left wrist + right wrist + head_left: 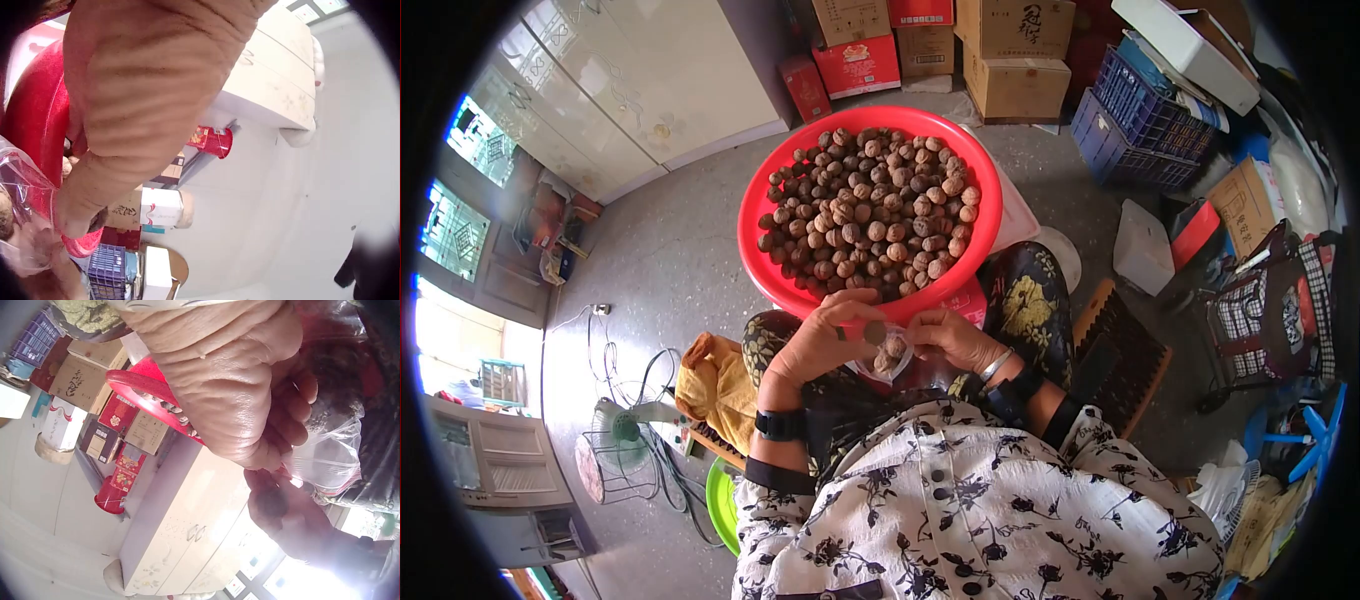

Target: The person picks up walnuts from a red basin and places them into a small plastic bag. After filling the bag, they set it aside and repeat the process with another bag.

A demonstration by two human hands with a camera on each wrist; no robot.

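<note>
My left hand (815,342) holds a dark walnut (874,331) at its fingertips, just above the mouth of a clear plastic bag (887,372). The same walnut (273,503) shows against the fingers in the right wrist view. Several walnuts (890,352) lie inside the bag, which hangs over the lap. With bent fingers my right hand (955,338) pinches the bag's edge from the right. In front of both hands, a big red basin (752,215) holds a heap of loose walnuts (870,205). Part of the bag (28,181) crosses the left wrist view.
The basin's near rim comes right up to the hands. Cardboard boxes (1015,90) are stacked behind it, with purple crates (1145,120) at the back right. On the left stand a fan (615,435) with loose cables and a yellow cloth (718,390). A wheeled checked bag (1270,310) stands right.
</note>
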